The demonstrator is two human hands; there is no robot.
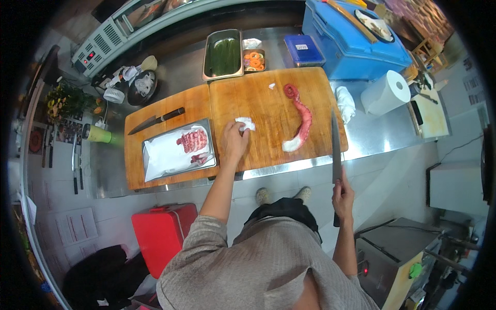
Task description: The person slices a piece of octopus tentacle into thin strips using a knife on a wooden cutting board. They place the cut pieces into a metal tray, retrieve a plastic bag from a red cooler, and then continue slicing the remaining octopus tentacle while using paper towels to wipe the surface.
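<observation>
An octopus tentacle (305,116), reddish with a curled tip and a white cut end, lies on the right part of a wooden cutting board (263,104). My left hand (235,141) rests on the board with its fingertips closed around a crumpled white paper towel (246,123). In my right hand (343,197) is the dark handle of a long knife (336,149), its blade pointing away from me over the board's right edge. Left of my left hand, a paper-lined metal tray (162,155) holds sliced octopus (193,140) and a smaller dark red piece (199,158).
Another knife (155,119) lies behind the tray. Along the back stand a metal pan of green leaves (223,58), a small container of orange rings (254,61) and a blue lidded box (304,50). A paper towel roll (385,93) and folded white cloth (345,104) are right.
</observation>
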